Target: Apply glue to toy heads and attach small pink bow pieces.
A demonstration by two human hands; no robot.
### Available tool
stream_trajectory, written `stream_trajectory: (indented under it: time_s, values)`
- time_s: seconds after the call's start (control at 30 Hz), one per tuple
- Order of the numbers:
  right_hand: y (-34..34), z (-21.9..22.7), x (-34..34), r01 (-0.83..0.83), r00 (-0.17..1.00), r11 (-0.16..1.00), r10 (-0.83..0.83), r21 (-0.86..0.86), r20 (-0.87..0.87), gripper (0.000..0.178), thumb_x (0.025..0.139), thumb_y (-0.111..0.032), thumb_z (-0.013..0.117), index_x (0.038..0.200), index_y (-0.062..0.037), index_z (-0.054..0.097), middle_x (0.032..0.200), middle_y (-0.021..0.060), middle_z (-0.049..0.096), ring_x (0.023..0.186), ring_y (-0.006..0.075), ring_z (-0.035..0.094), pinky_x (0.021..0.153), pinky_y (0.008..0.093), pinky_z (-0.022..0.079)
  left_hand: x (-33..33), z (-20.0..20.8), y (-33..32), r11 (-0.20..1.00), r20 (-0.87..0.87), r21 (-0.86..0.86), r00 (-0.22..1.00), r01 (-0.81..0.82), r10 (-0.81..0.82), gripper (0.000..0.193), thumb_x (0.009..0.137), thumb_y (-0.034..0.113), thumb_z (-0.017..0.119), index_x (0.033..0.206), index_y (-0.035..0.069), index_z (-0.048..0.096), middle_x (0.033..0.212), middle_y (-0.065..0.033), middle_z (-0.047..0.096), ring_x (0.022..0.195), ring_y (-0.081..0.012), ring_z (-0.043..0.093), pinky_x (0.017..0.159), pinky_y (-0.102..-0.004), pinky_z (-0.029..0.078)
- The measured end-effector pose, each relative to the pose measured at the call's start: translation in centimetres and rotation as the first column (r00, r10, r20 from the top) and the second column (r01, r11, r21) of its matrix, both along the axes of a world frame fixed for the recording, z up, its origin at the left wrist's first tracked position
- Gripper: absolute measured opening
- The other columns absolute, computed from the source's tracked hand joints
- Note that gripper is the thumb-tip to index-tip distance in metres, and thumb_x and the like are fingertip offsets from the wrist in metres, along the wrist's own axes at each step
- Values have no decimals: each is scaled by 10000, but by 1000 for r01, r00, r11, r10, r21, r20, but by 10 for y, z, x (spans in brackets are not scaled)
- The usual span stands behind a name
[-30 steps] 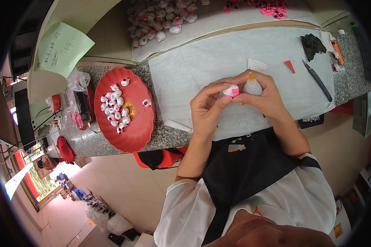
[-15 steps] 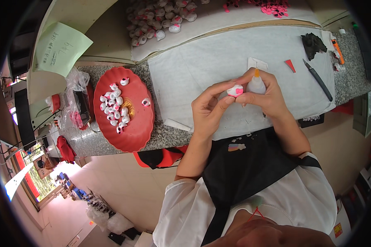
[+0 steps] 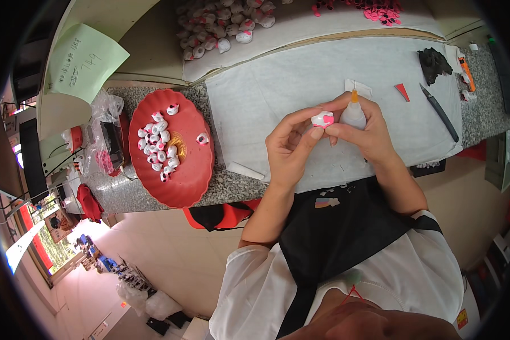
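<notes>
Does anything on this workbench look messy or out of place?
Only mildly. A crumpled black scrap lies bunched at the upper right of the white sheet, untidy beside the flat sheet. Also, one small white piece sits alone near the red dish's right edge, away from the main cluster.

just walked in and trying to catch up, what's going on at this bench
A person's left hand pinches a small white-and-pink figurine. The right hand, its thumb close to that piece, holds a translucent squeeze bottle, orange-collared nozzle pointing away from the person. To the left, a red scalloped tray holds similar small pieces; more are piled at the back. A craft knife lies to the right.
</notes>
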State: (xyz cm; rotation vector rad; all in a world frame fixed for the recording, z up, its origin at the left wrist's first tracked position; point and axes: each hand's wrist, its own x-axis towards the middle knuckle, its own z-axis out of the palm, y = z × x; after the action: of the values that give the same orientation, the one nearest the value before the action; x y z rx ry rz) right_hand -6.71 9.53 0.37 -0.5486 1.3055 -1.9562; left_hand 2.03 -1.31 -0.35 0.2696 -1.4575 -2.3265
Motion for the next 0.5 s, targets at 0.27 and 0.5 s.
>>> stream_trajectory:
  time_s: [0.27,0.5]
  values:
    - [0,-1,1,-37,997,999,36,10,73,209,657,-18,598,847,19,520,691,74,514,549,130,509,454,220,412,-2,-5,-3,983,-15,177,999,48,-46,224,721,19,554,935,-19,498,849,-105,554,748,-134,530,647,-236,437]
    - [-2,2,3,-5,983,999,-2,35,186,216,669,-20,581,866,34,512,685,80,524,550,123,505,456,215,410,-3,-11,-6,964,25,264,998,40,-49,223,734,51,546,943,0,488,858,-99,557,785,-143,526,702,-273,430]
